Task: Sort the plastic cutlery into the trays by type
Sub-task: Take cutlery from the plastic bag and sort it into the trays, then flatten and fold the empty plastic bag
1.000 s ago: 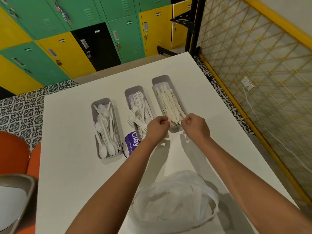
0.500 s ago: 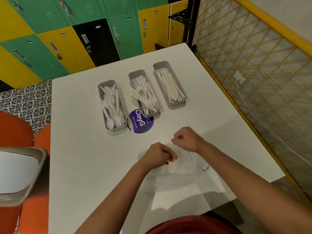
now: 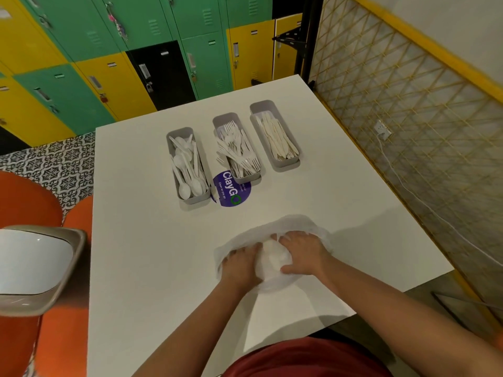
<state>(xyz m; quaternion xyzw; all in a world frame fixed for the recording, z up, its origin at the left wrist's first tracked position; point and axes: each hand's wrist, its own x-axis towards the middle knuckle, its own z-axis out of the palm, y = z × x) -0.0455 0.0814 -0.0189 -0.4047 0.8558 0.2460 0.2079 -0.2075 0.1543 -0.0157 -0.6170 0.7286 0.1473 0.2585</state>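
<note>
Hands (image 3: 241, 265) on a white plastic bag (image 3: 272, 257), seen from above on a white counter (image 3: 141, 240). Nearest the viewer is a red shirt (image 3: 307, 360), with two bare forearms reaching forward. The left hand lies on the bag's left side, and the right hand (image 3: 304, 254) on its right side, the thumb stretched toward the viewer. The fingers of both hands curve down onto a crumpled lump of the thin plastic between them; whether either grip is closed round the plastic or only pressing on it cannot be told.

Farther along the counter, well apart from the bag, a round purple sticker (image 3: 231, 190) reading "ClayGo" is partly covered by the near ends of two trays. Three narrow grey trays stand side by side in a slightly slanted row. The left tray (image 3: 179, 131) holds white plastic spoons (image 3: 187, 170). The middle tray (image 3: 227, 118) holds white plastic forks (image 3: 239, 153), a few tines poking over its left edge. The right tray (image 3: 262, 106) holds cream plastic knives (image 3: 277, 140).

To the left of the counter sit orange seats (image 3: 24, 202) and a grey bin (image 3: 68, 268) with a white liner. Beyond the counter stand green, yellow and black lockers (image 3: 109, 77) on a patterned tile floor (image 3: 51, 167). To the right runs a yellow lattice screen (image 3: 408, 110) with a wall socket (image 3: 382, 130) and white cable.
</note>
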